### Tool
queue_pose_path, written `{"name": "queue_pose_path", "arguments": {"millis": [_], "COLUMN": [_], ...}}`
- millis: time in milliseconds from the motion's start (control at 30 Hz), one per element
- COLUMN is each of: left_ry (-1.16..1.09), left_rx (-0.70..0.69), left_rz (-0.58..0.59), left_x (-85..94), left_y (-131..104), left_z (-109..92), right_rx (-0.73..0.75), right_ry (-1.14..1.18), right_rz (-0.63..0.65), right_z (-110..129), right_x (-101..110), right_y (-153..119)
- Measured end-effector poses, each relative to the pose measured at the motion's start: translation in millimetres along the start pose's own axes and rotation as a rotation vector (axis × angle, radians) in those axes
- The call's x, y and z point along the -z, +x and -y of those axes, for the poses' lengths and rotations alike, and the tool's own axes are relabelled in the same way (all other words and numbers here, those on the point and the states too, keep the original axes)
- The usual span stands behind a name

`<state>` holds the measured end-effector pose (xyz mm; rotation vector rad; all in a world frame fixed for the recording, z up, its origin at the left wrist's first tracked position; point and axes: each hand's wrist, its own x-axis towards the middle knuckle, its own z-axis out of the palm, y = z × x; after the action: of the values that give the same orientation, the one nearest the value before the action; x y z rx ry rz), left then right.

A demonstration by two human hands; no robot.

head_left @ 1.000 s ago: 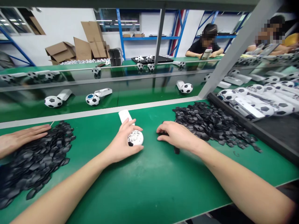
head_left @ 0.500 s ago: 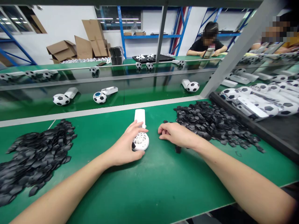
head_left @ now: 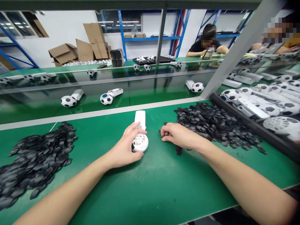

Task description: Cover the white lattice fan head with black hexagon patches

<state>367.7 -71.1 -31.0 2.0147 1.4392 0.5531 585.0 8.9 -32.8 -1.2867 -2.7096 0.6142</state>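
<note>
A white device with a round grille head (head_left: 141, 143) and a flat white handle (head_left: 140, 119) lies on the green table. My left hand (head_left: 127, 145) wraps around the head's left side, thumb at its lower edge and fingers over its top. To the right, my right hand (head_left: 172, 135) has its fingers curled together near small black pieces, beside a pile of black pieces (head_left: 206, 122). What its fingertips hold, if anything, is hidden. Another pile of black pieces (head_left: 42, 156) lies on the left.
Behind a pale rail (head_left: 93, 114), football-patterned devices (head_left: 68, 101) lie on a shiny green conveyor surface. A black tray (head_left: 257, 128) of similar devices stands at the right, by a slanted grey post (head_left: 236, 53). A person (head_left: 207, 42) sits across.
Devices on the near conveyor have shifted right, those on the far one slightly left. Another football-patterned device now shows in the tray's near part. My hands have barely moved.
</note>
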Motion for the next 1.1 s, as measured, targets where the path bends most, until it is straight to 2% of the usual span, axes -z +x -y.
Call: {"name": "queue_pose_path", "arguments": {"millis": [200, 300, 400, 633, 867, 1000, 1100], "left_ry": [-0.029, -0.038, -0.059, -0.057, -0.047, -0.038, -0.036], "left_rx": [0.009, -0.027, -0.043, -0.040, -0.056, -0.060, -0.060], "left_rz": [-0.031, -0.004, 0.013, -0.007, -0.022, -0.050, -0.063], "left_x": [-2.7, -2.3, -1.2, -1.7, -4.9, -5.5, -5.4], "left_y": [1.0, 1.0, 0.8, 0.5, 1.9, 3.1, 2.6], "left_z": [1.9, 4.4, 5.4, 3.9, 7.5, 6.4, 3.6], "right_rx": [0.086, 0.160, 0.233, 0.144, 0.237, 0.350, 0.365], "right_ry": [0.077, 0.146, 0.155, 0.158, 0.468, 0.433, 0.464], "right_rz": [-0.068, -0.146, -0.154, -0.183, -0.198, -0.284, -0.270], "right_z": [10.2, 17.4, 18.6, 15.2, 29.5, 32.0, 34.7], "right_x": [1.9, -0.4, -5.2, -9.7, -8.1, -14.0, -16.7], "right_y": [-2.5, -2.4, -1.6, -1.5, -7.8, -8.7, -9.5]}}
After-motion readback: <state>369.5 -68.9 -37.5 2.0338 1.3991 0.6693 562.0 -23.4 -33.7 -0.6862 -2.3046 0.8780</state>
